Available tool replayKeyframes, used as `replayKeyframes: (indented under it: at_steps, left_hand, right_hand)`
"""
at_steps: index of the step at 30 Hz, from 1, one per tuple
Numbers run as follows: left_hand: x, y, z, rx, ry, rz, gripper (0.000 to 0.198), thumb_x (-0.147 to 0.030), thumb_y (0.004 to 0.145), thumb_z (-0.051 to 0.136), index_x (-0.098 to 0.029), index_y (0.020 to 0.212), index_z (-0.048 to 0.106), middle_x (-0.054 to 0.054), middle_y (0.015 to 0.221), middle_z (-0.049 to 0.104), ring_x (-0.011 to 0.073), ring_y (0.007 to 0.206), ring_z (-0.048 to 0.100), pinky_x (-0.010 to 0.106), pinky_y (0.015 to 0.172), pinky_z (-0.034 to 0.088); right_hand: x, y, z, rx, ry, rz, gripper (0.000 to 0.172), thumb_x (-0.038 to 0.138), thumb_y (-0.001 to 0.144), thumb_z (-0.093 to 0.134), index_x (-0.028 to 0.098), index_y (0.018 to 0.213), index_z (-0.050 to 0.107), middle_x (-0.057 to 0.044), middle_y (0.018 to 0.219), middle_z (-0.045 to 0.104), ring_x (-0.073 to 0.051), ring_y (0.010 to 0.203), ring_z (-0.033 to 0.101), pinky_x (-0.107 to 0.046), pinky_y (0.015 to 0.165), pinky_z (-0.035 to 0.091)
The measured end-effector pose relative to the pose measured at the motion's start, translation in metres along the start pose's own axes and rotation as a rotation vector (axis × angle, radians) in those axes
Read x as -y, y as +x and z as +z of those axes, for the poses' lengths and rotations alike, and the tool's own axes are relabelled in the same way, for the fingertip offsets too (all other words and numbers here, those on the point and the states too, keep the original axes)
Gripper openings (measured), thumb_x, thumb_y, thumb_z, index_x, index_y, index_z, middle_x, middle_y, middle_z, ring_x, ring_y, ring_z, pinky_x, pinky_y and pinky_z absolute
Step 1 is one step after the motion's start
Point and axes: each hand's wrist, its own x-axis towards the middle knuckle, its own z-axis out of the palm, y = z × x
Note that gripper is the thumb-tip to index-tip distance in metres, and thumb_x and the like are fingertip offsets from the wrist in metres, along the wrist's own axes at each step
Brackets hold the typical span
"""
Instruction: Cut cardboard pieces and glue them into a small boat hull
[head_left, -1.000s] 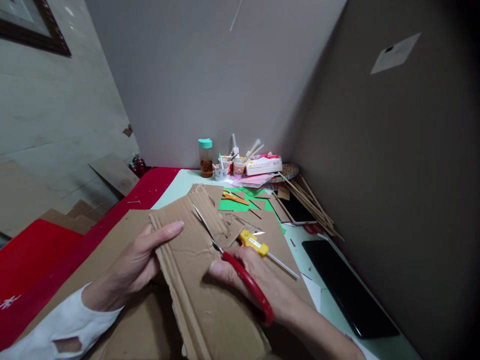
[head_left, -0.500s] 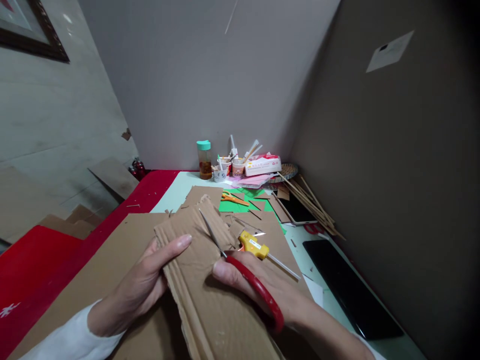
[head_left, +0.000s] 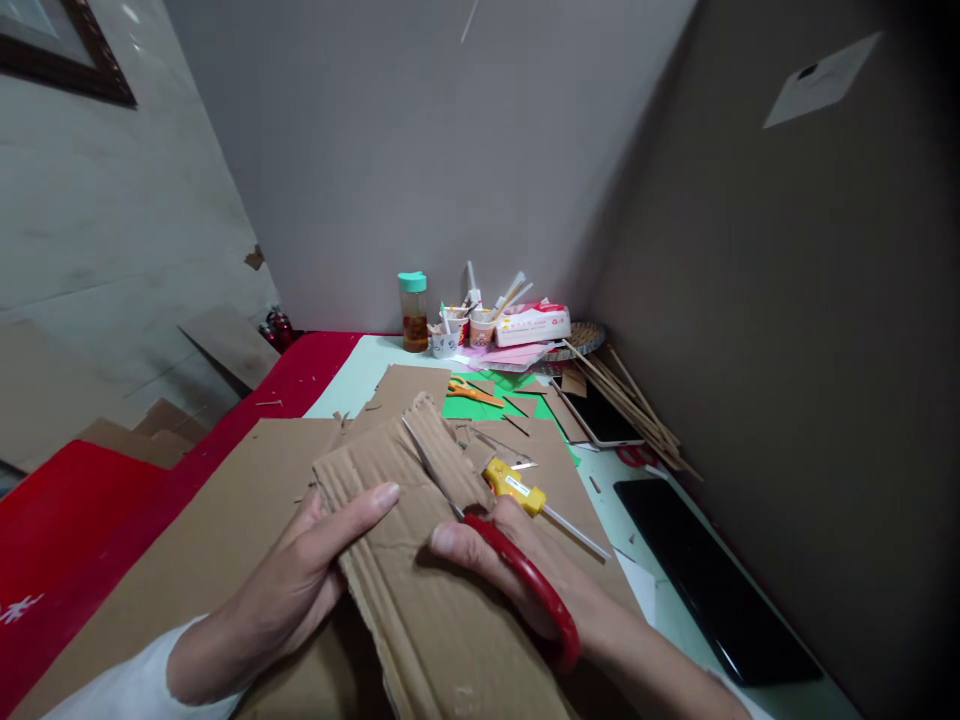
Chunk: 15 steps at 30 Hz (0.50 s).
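My left hand point(head_left: 300, 570) grips the left edge of a piece of corrugated cardboard point(head_left: 435, 600), thumb on top and fingers underneath. My right hand point(head_left: 517, 570) is closed around red-handled scissors point(head_left: 525, 570). Their blades lie along a cut in the cardboard, with a narrow strip point(head_left: 450, 455) standing to the right of the blade. The lower blade is hidden beneath the cardboard. Just beyond my right hand lies a yellow glue gun point(head_left: 514, 485) with a clear glue stick poking out of its back.
Orange scissors point(head_left: 476, 391) rest on green paper beside small cardboard scraps. Behind them stand a bottle with a teal lid point(head_left: 414, 315), paper cups point(head_left: 444, 343) and a tissue pack point(head_left: 534, 324). On the right are wooden sticks point(head_left: 637, 415), a tablet point(head_left: 604, 415) and a long black panel point(head_left: 712, 580).
The scissor blades have closed further along the cut, and the strip now sits more apart from the sheet. The view has shifted slightly.
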Motion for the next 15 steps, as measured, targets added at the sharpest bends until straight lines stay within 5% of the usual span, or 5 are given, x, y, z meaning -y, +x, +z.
replayKeyframes:
  at_steps: [5, 8, 11, 13, 15]
  left_hand:
    - [0.000, 0.003, -0.004, 0.007, 0.001, 0.001, 0.068, -0.026, 0.084, 0.076, -0.023, 0.147, 0.052, 0.013, 0.117, 0.079, 0.0350, 0.106, 0.074, 0.039, 0.085, 0.063]
    - [0.000, 0.004, -0.003, 0.014, 0.007, 0.018, 0.067, -0.027, 0.084, 0.076, -0.023, 0.146, 0.054, 0.012, 0.117, 0.079, 0.0347, 0.105, 0.074, 0.040, 0.086, 0.063]
    - [0.001, 0.001, 0.000, 0.038, 0.032, -0.012, 0.062, -0.030, 0.085, 0.074, -0.022, 0.145, 0.056, 0.013, 0.115, 0.079, 0.0359, 0.100, 0.076, 0.045, 0.087, 0.062]
    - [0.001, -0.002, 0.003, 0.058, 0.058, -0.047, 0.058, -0.033, 0.088, 0.071, -0.022, 0.143, 0.058, 0.013, 0.115, 0.079, 0.0370, 0.100, 0.076, 0.049, 0.090, 0.061]
    - [0.000, -0.004, 0.004, 0.079, 0.083, -0.060, 0.055, -0.034, 0.089, 0.068, -0.023, 0.143, 0.058, 0.013, 0.119, 0.078, 0.0375, 0.104, 0.074, 0.050, 0.092, 0.059]
  right_hand:
    - [-0.010, 0.006, 0.010, -0.076, 0.050, 0.063, 0.055, 0.059, 0.087, 0.059, 0.024, 0.054, 0.032, 0.006, 0.056, 0.025, -0.010, 0.052, 0.023, -0.027, 0.044, 0.017]
    - [-0.012, 0.007, 0.010, -0.058, 0.129, 0.072, 0.056, 0.063, 0.084, 0.061, 0.024, 0.054, 0.036, 0.005, 0.056, 0.032, -0.011, 0.051, 0.033, -0.025, 0.044, 0.027]
    - [-0.007, 0.007, 0.006, -0.078, 0.191, -0.055, 0.039, 0.058, 0.086, 0.065, 0.022, 0.070, 0.065, -0.001, 0.074, 0.062, -0.022, 0.079, 0.062, -0.033, 0.077, 0.053]
    - [-0.005, 0.007, 0.004, -0.094, 0.196, -0.140, 0.033, 0.053, 0.088, 0.066, 0.023, 0.097, 0.076, -0.005, 0.100, 0.073, -0.028, 0.111, 0.063, -0.038, 0.103, 0.046]
    - [-0.003, 0.006, 0.002, -0.085, 0.181, -0.152, 0.037, 0.051, 0.088, 0.068, 0.023, 0.110, 0.076, -0.006, 0.111, 0.074, -0.030, 0.125, 0.058, -0.040, 0.111, 0.041]
